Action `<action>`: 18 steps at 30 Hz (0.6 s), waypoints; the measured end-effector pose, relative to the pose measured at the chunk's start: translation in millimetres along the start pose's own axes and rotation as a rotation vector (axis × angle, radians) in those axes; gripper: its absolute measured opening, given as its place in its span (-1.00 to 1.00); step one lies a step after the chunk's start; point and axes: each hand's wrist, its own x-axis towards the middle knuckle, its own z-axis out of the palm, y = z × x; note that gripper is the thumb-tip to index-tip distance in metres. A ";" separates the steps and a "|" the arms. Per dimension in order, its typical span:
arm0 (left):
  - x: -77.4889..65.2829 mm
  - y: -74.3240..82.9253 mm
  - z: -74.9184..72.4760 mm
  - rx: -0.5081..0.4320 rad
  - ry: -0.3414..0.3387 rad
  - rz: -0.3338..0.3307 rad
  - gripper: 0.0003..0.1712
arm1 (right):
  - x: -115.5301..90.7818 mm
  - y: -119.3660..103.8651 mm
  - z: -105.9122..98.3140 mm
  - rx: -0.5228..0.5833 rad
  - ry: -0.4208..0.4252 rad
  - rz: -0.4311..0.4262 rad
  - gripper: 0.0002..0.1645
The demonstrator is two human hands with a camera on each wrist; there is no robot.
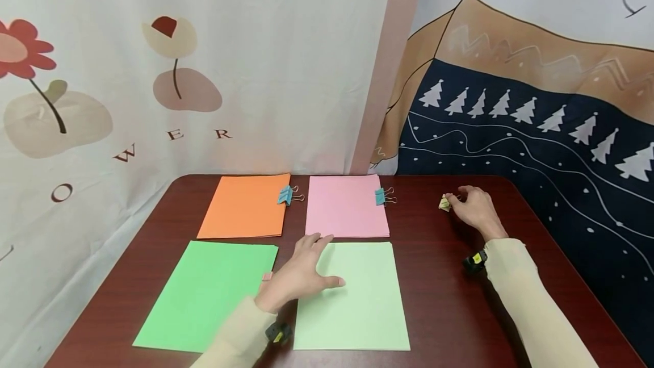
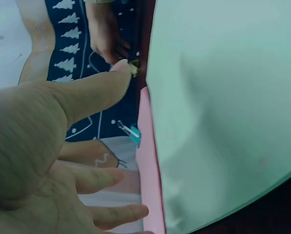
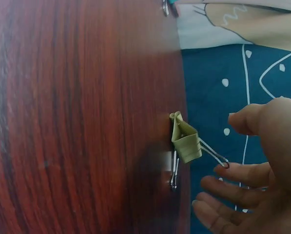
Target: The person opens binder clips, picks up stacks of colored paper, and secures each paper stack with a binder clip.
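Observation:
A pale yellow binder clip (image 3: 188, 148) lies on the table at the right, with its wire handles folded outward. My right hand (image 1: 476, 209) reaches it from the right; in the right wrist view an extended fingertip (image 3: 225, 166) meets one wire handle, while the thumb is apart from the clip. My left hand (image 1: 301, 271) is over the left part of the light green paper stack (image 1: 365, 300), fingers and thumb spread and holding nothing. Whether it touches the paper I cannot tell. Beside its wrist, a small pink clip (image 1: 267, 276) shows at the bright green stack's edge, partly hidden.
The bright green paper stack (image 1: 204, 294) lies front left. Behind are an orange stack (image 1: 245, 209) and a pink stack (image 1: 344, 209), each with a blue binder clip on its right edge. Printed curtains (image 1: 286, 61) hang right behind the brown table (image 1: 439, 311).

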 end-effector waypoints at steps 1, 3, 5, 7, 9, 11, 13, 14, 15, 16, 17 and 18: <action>0.1 -0.3 2.4 0.001 -0.003 -0.004 0.13 | 0.7 1.8 0.0 -0.012 -0.007 0.007 -0.19; 0.2 -0.3 6.2 0.004 -0.005 -0.013 0.13 | 1.3 4.6 -0.2 -0.035 -0.023 0.023 -0.19; -0.4 0.1 8.1 0.008 -0.009 -0.031 0.12 | 2.0 6.4 0.0 -0.049 -0.038 0.040 -0.23; -0.9 0.4 8.9 0.016 -0.007 -0.039 0.09 | 2.6 8.1 0.2 -0.059 -0.051 0.054 -0.27; -1.0 0.7 8.9 0.037 0.007 -0.039 0.04 | 3.4 8.5 1.1 -0.069 -0.055 0.058 -0.31; -0.6 0.7 8.6 0.069 0.025 -0.037 0.01 | 4.9 9.1 1.9 -0.086 -0.051 0.050 -0.34; 0.2 0.2 8.6 0.102 0.044 -0.032 -0.01 | 6.4 8.7 2.4 -0.101 -0.042 0.044 -0.34; 0.9 0.0 8.7 0.118 0.053 -0.029 -0.02 | 7.3 8.5 2.4 -0.106 -0.038 0.043 -0.34; 1.7 -0.2 8.8 0.134 0.064 -0.022 -0.03 | 8.0 8.4 2.1 -0.105 -0.038 0.050 -0.34; 2.5 -0.1 9.0 0.147 0.072 -0.020 -0.03 | 8.7 8.4 1.8 -0.103 -0.038 0.059 -0.33; 3.7 0.0 9.3 0.158 0.080 -0.017 -0.04 | 9.1 7.9 1.2 -0.101 -0.036 0.068 -0.33; 4.8 0.4 9.6 0.173 0.086 -0.015 -0.03 | 9.3 7.4 0.5 -0.098 -0.035 0.078 -0.32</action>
